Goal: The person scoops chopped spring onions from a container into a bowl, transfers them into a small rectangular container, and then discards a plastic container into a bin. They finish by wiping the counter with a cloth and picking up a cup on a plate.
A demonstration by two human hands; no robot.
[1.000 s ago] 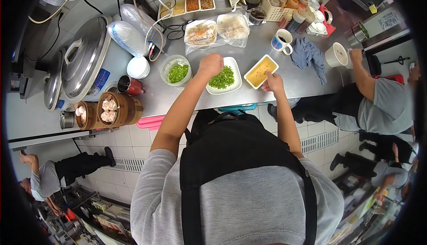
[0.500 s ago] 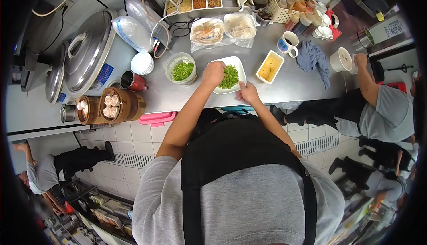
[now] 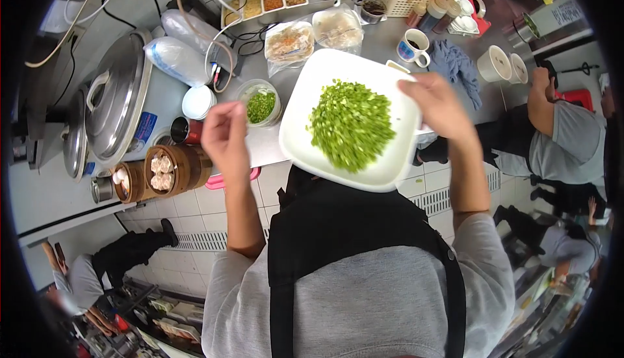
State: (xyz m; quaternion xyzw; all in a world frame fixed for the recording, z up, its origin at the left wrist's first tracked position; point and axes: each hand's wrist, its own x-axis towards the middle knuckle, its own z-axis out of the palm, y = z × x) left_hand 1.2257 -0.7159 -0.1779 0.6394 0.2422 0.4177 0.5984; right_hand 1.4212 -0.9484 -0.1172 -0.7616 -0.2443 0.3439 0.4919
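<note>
My right hand grips the right edge of a square white dish, its thumb over the rim. Chopped scallions fill the middle of the dish, which is lifted high over the front of the counter, close to the camera. My left hand is raised to the left of the dish, apart from it, fingers curled in toward the thumb; nothing shows in them. Just beyond that hand stands a clear round tub with more chopped scallions. The dish hides the yellow-filled white tray almost entirely.
Bamboo steamers with dumplings, a red cup and large lidded pots stand left. Bagged food lies behind the dish; a mug and blue cloth are to the right. A co-worker stands at the right.
My right hand has lifted the white dish off the counter, up toward the camera. My left hand has left the scallions in the dish and moved left. The camera view has shifted slightly.
</note>
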